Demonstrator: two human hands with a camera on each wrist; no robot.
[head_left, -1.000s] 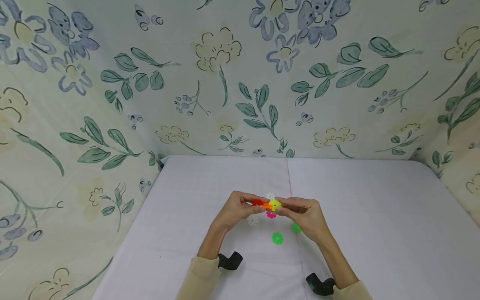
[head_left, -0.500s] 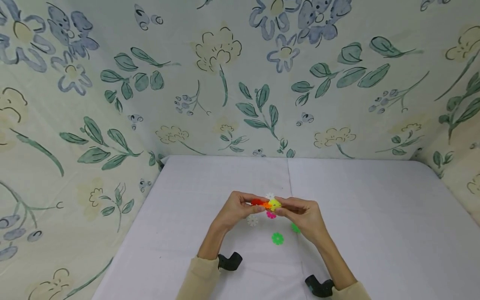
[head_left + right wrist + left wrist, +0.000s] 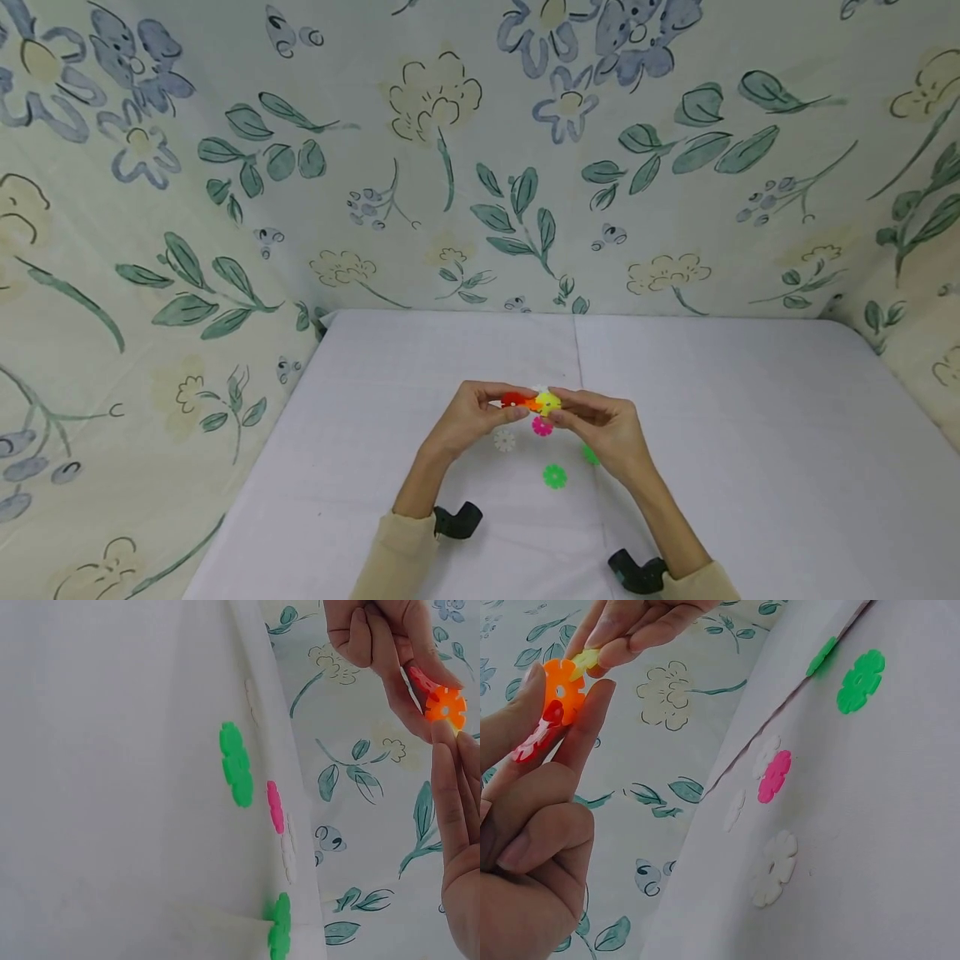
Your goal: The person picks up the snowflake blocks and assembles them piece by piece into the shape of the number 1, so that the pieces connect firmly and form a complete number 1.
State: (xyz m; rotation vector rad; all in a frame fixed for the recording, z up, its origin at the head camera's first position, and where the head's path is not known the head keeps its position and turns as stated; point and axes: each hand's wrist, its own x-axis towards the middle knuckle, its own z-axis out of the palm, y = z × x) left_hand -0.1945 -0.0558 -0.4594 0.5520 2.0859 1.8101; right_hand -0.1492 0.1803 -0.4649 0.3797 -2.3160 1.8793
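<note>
Raised above the white-covered table, my left hand point(image 3: 467, 418) pinches a red flower-shaped plastic disc point(image 3: 536, 742) and the edge of an orange disc point(image 3: 564, 686) slotted to it. With thumb and fingertips, my right hand point(image 3: 611, 429) pinches a yellow disc point(image 3: 547, 404) at the orange disc's other side. The yellow disc meets the orange one; how deep it sits cannot be told. In the right wrist view, fingers hide most of the yellow disc. Below the hands lie a pink disc point(image 3: 542, 426), a white disc point(image 3: 505, 440) and a green disc point(image 3: 555, 477).
A second green disc point(image 3: 591, 454) lies partly behind my right hand. More white discs, such as this thin-looking white disc point(image 3: 736, 811), rest near the pink one. The white cloth point(image 3: 712, 467) has a crease. A flowered curtain point(image 3: 450, 167) rises behind the table.
Both hands have risen very slightly with the joined discs, and more of the red disc shows. The white disc behind them is now mostly hidden. The grips look the same.
</note>
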